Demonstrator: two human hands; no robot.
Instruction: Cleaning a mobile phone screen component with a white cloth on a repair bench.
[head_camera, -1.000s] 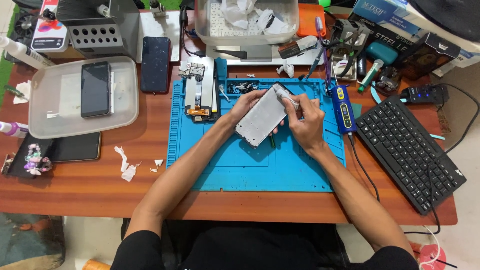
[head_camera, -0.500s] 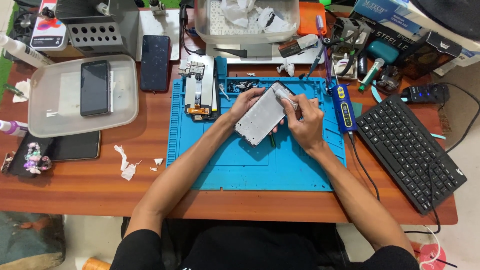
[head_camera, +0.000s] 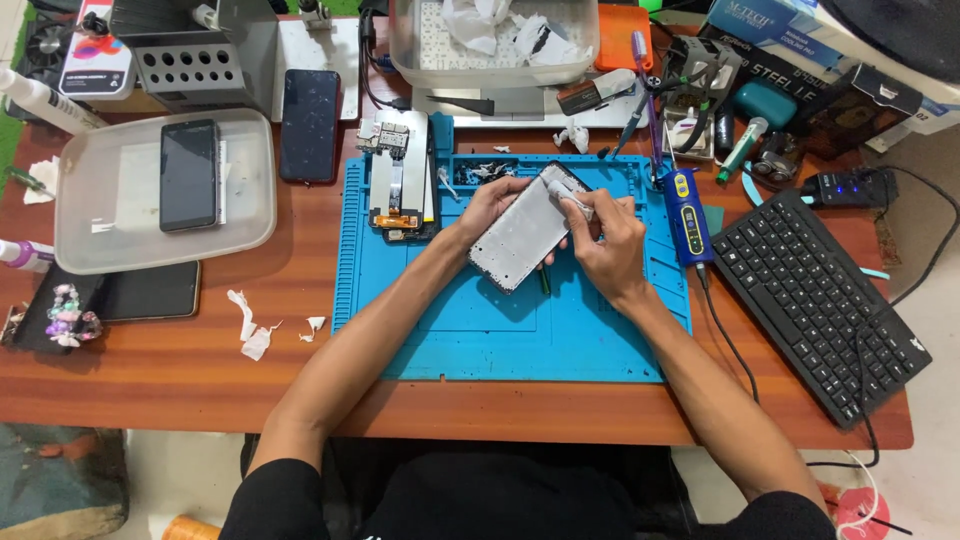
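Desk, far left: a clear plastic tray (head_camera: 250, 215) is set at 9 o'clock from the mat, with a dark phone (head_camera: 189, 175) laid flat inside, seemingly kept apart from the work area.
Desk, left edge: a second dark phone (head_camera: 150, 292) is laid at 7 o'clock from the tray; torn white scraps (head_camera: 252, 332) are scattered just beside it.
Upper left: a black phone (head_camera: 309, 124) is laid face up at 12 o'clock from the mat's left corner.
Work surface: a blue repair mat (head_camera: 520, 335) is spread on the wooden desk (head_camera: 150, 385), judged to be there to protect the wood and keep small parts together.
Mat, 11 o'clock: an opened phone body with exposed boards (head_camera: 398, 180) is laid flat, near the left hand but apart from it.
Left hand (head_camera: 487, 203): clasped around the upper left edge of the phone frame, which is steadied by it at a slant.
Phone frame (head_camera: 527, 228): held over the mat's upper centre, tilted, its lower corner close to the mat; a pale grey, matt rectangular face with a dark rim is shown; contact with the mat cannot be told.
Right hand (head_camera: 603, 243): fingers pinched on a small white wad (head_camera: 572, 203), pressed against the frame's upper right corner, apparently for wiping.
Mat, 3 o'clock: a blue handheld tool (head_camera: 686, 213) is laid lengthwise on the edge, within easy reach.
Desk, right: a black keyboard (head_camera: 815, 300) is set at an angle, well apart from the hands.
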